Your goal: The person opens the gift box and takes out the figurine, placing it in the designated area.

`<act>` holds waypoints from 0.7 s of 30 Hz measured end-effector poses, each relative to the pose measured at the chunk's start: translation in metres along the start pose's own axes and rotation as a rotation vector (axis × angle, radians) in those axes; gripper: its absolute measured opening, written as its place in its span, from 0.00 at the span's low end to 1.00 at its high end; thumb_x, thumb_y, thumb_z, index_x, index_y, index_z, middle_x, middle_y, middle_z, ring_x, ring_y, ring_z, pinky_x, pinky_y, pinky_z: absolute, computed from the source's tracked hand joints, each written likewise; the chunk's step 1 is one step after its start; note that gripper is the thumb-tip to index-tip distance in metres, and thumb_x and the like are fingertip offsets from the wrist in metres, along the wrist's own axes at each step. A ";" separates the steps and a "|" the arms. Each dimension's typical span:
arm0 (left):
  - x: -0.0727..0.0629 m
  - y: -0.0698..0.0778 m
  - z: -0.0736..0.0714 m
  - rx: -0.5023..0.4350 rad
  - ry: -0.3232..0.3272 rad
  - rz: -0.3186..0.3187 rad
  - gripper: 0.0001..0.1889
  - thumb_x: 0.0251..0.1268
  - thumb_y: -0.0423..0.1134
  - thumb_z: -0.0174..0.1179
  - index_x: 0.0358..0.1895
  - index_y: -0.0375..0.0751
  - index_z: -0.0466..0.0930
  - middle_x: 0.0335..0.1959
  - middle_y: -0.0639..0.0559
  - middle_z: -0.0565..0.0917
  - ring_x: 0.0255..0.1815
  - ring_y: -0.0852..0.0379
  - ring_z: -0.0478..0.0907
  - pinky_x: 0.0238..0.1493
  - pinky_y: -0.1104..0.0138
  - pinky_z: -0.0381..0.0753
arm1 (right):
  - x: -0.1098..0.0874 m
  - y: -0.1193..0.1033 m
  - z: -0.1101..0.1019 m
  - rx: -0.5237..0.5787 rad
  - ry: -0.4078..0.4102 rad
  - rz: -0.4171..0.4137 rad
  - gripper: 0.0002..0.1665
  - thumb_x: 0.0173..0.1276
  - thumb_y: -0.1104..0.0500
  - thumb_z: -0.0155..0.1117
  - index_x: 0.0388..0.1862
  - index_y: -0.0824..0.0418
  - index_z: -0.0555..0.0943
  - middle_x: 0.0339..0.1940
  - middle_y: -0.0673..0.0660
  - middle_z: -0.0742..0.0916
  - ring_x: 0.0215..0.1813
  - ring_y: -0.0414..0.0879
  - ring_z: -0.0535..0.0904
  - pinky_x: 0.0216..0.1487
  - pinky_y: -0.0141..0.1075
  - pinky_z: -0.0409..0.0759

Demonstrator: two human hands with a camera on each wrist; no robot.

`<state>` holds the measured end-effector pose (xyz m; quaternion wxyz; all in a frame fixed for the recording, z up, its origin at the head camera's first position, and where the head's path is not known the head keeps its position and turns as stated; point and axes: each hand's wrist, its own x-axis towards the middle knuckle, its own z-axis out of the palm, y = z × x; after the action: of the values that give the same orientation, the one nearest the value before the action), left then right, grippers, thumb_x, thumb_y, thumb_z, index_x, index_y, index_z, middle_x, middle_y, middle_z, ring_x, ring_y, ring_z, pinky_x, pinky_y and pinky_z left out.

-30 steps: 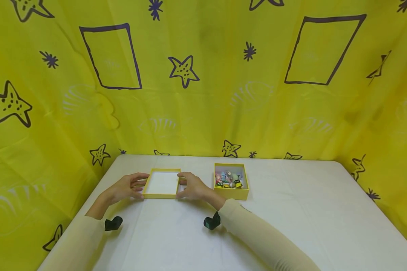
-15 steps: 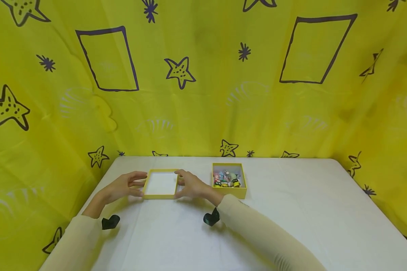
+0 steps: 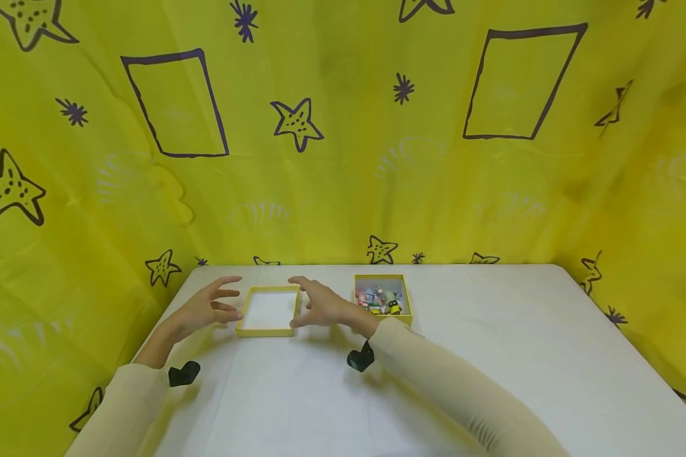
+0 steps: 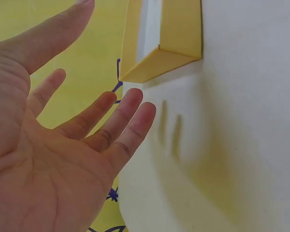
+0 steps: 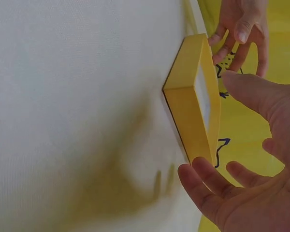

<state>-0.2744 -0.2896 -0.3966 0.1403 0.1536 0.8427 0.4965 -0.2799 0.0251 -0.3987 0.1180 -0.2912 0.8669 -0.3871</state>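
Note:
A shallow yellow box lid [image 3: 265, 332] lies on the table with its white inside facing up. My left hand [image 3: 202, 309] is held off its left side, the fingers spread and apart from the wall. On the other side my right hand [image 3: 326, 306] has its thumb and fingers spread around the lid's right edge. Both wrist views show palms and loose fingers with nothing held; a gap parts the left fingertips from the lid wall [image 4: 181, 29]. In the right wrist view the fingertips are close to the lid's corner [image 5: 186, 111]; whether they touch is unclear.
Right of the lid stands a deeper yellow box [image 3: 410, 298] with several small toy figures [image 3: 380, 299] inside, partly behind my right forearm. A white cloth covers the table [image 3: 491, 355]. A yellow curtain [image 3: 343, 190] with starfish prints hangs behind and at the sides.
Both hands have let go of the lid: the fingers have spread and drawn slightly away from its sides. The lid stays on the table; the head view has shifted a little.

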 end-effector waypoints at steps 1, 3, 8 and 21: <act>0.000 0.000 0.000 0.005 0.005 -0.001 0.48 0.65 0.37 0.72 0.82 0.42 0.51 0.75 0.23 0.60 0.60 0.37 0.79 0.54 0.48 0.85 | 0.000 0.000 -0.001 -0.006 0.001 -0.007 0.57 0.61 0.56 0.81 0.82 0.53 0.58 0.75 0.68 0.71 0.57 0.60 0.83 0.58 0.43 0.82; 0.001 0.002 0.000 0.009 0.018 -0.003 0.48 0.65 0.37 0.72 0.82 0.44 0.51 0.75 0.24 0.60 0.60 0.37 0.79 0.54 0.48 0.85 | -0.001 -0.001 -0.003 -0.016 0.004 -0.020 0.56 0.61 0.56 0.81 0.82 0.53 0.58 0.74 0.68 0.71 0.57 0.61 0.83 0.57 0.42 0.83; 0.001 0.007 0.001 0.023 0.030 0.011 0.49 0.65 0.39 0.73 0.83 0.46 0.49 0.75 0.24 0.59 0.61 0.35 0.78 0.53 0.47 0.86 | -0.002 -0.002 -0.009 -0.060 0.000 -0.071 0.56 0.61 0.56 0.80 0.82 0.54 0.58 0.73 0.70 0.71 0.57 0.62 0.83 0.56 0.39 0.83; 0.004 0.021 0.012 0.086 0.077 0.077 0.52 0.64 0.42 0.73 0.84 0.56 0.44 0.74 0.27 0.64 0.61 0.37 0.78 0.58 0.44 0.81 | -0.019 0.001 -0.038 -0.134 -0.066 -0.156 0.53 0.66 0.56 0.77 0.83 0.53 0.58 0.73 0.64 0.72 0.61 0.63 0.81 0.59 0.47 0.83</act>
<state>-0.2707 -0.2687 -0.3846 0.0817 0.1728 0.8615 0.4704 -0.2818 0.0596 -0.3740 0.0963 -0.3775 0.8612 -0.3263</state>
